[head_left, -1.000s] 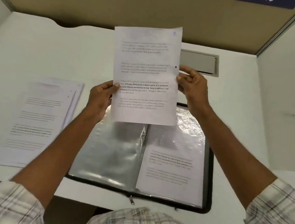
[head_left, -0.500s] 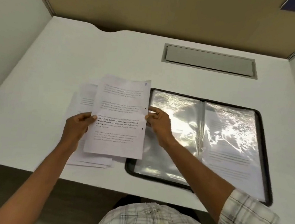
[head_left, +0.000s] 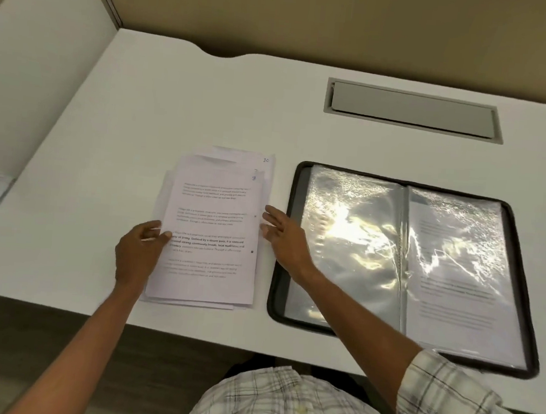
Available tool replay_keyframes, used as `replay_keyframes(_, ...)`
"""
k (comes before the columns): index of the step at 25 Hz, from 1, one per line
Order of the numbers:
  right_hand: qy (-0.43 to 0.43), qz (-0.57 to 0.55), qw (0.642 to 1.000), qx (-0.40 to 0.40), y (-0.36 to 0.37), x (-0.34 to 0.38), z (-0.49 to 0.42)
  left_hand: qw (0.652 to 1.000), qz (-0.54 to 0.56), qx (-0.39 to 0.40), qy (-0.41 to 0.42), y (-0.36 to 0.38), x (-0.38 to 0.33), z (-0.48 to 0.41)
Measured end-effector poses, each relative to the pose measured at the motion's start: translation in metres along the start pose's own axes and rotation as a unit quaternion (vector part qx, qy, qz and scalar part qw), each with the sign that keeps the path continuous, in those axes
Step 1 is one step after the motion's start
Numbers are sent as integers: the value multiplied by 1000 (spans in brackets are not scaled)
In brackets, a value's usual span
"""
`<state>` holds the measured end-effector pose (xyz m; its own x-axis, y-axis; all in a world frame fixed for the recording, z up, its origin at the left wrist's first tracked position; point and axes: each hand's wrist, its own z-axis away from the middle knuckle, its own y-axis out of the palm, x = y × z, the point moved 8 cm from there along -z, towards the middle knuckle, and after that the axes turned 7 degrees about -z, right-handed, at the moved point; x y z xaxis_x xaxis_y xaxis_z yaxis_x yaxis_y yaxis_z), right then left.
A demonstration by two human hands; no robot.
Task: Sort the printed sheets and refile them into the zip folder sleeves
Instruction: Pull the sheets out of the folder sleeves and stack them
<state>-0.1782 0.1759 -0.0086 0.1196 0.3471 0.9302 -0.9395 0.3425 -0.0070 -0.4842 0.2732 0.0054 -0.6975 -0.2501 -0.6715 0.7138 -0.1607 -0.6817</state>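
My left hand [head_left: 139,249] pinches the left edge of the sheet [head_left: 211,234], which lies on the stack [head_left: 236,157] with its long axis and heading away from me, right hand [head_left: 284,237] splayed just right, folder [head_left: 271,305] beyond.

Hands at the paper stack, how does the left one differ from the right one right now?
The left hand pinches the left edge of the top sheet, thumb on the print; the right hand holds nothing, fingers straight. The left hand lies mostly over the desk; the right hand overlaps the black border of the zip folder. Both flank the stack.
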Motion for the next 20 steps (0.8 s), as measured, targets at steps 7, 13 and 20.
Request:
replay_keyframes(7, -139, 169, 939, -263, -161, 0, 92, 979, -7, 10, 204, 68, -83, 67)
replay_keyframes(13, 73, 403, 810, -420, -294, -77, 175, 891, -21, 221, 397, 221, -155, 197)
replay_keyframes(20, -53, 106, 913, -390, -318, -58, 203, 866, -145, 201, 434, 294, -179, 240)
